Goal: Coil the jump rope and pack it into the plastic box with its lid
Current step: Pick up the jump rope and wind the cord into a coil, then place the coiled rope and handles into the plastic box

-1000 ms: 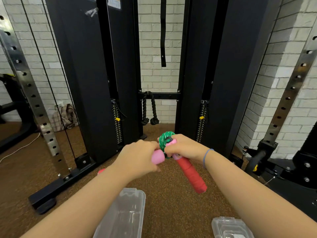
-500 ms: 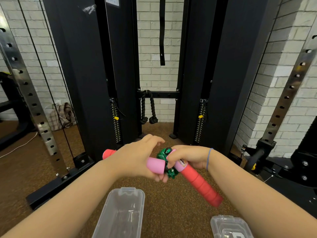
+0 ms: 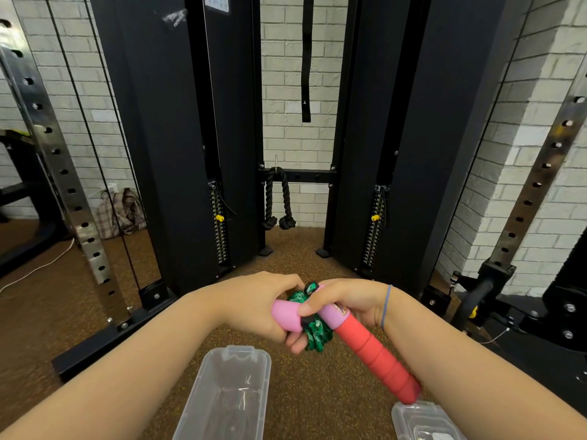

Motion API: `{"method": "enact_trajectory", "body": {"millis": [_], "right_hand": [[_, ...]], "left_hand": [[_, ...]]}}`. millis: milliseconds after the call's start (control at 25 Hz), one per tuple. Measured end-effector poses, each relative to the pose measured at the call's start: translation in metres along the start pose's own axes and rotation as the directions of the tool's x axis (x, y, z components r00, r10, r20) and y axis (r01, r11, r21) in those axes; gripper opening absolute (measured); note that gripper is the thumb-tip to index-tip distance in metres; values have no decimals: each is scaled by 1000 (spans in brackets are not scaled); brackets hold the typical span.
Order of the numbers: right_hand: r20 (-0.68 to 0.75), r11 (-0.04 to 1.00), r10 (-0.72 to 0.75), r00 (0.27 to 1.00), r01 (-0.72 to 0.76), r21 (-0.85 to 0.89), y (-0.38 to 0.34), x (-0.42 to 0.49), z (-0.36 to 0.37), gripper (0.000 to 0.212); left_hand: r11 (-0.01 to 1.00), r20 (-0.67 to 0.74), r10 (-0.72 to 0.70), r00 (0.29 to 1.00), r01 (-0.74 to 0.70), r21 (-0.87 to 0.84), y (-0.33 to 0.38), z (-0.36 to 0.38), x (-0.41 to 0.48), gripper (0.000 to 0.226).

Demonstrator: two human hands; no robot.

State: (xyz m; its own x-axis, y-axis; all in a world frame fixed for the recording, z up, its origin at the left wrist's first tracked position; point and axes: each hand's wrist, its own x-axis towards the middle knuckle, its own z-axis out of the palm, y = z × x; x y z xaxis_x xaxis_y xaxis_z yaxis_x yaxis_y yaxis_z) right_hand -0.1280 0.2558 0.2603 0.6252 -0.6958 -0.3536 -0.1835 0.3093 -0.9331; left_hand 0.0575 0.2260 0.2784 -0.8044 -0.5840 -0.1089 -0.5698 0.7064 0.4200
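Note:
Both hands hold the jump rope above the floor. My left hand (image 3: 254,301) grips one handle, whose pink end (image 3: 286,314) sticks out toward the right. My right hand (image 3: 346,304) grips the other handle (image 3: 374,354), pink near the hand and red along its grip, slanting down to the right. The green coiled rope (image 3: 316,333) is bunched between the two hands. A clear plastic box (image 3: 228,392) lies open on the floor below my left forearm. Its clear lid (image 3: 419,420) lies at the bottom right, under the red handle's tip.
A black cable machine (image 3: 178,147) with two tall columns stands straight ahead on the brown floor, a black rope attachment (image 3: 279,198) hanging between them. Perforated steel uprights (image 3: 60,173) stand left and right. A checked bag (image 3: 119,212) sits by the brick wall.
Both hands and the rope have dropped lower toward the box. The red handle has swung further down to the right, and my left hand has closed over its handle.

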Motion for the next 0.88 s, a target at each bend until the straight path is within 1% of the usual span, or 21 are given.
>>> {"method": "enact_trajectory", "body": {"millis": [80, 160, 240, 280, 360, 440, 520, 560, 600, 680, 720, 800, 840, 880], "right_hand": [[-86, 995, -76, 993, 81, 57, 3, 1, 2, 22], [-193, 980, -181, 964, 194, 46, 8, 3, 4, 29], [-332, 963, -259, 907, 267, -22, 13, 4, 8, 41], [-412, 955, -288, 864, 293, -54, 15, 5, 7, 43], [-521, 936, -340, 783, 336, -105, 18, 4, 4, 38], [-545, 928, -356, 759, 355, -111, 22, 4, 4, 35], [-529, 920, -375, 762, 378, -107, 31, 7, 8, 41], [-529, 917, -386, 756, 375, -133, 36, 10, 12, 47], [-546, 918, -393, 740, 343, -198, 41, 13, 17, 55], [-593, 899, -429, 681, 260, -353, 49, 21, 23, 67], [-617, 887, -450, 645, 245, -391, 51, 24, 26, 68], [-651, 879, -472, 594, 255, -404, 53, 30, 31, 64], [-657, 875, -479, 582, 262, -406, 53, 33, 34, 63], [-655, 871, -488, 577, 269, -411, 54, 36, 36, 62]], "left_hand": [[999, -92, 1, 996, 3, 43, -2, 2, -1, 32], [999, -193, 1, 981, 8, 50, -4, 4, -2, 23], [1000, -257, -8, 966, 11, 8, -7, 7, -3, 22], [999, -282, -21, 959, 11, -36, -8, 8, -4, 21], [989, -322, -85, 943, 41, -143, -10, 11, -4, 17], [976, -363, -165, 917, 99, -193, -12, 16, -4, 17], [964, -414, -223, 883, 137, -227, -12, 22, -2, 15], [952, -435, -259, 863, 152, -266, -13, 26, -1, 12], [933, -446, -302, 843, 166, -318, -14, 29, -1, 10], [873, -423, -399, 813, 195, -448, -19, 36, -1, 7], [814, -387, -455, 802, 199, -545, -21, 40, -1, 7], [630, -287, -536, 794, 150, -762, -27, 48, -1, 14], [529, -237, -561, 793, 123, -839, -30, 52, 0, 17], [452, -200, -568, 798, 100, -887, -31, 56, 0, 15]]}}
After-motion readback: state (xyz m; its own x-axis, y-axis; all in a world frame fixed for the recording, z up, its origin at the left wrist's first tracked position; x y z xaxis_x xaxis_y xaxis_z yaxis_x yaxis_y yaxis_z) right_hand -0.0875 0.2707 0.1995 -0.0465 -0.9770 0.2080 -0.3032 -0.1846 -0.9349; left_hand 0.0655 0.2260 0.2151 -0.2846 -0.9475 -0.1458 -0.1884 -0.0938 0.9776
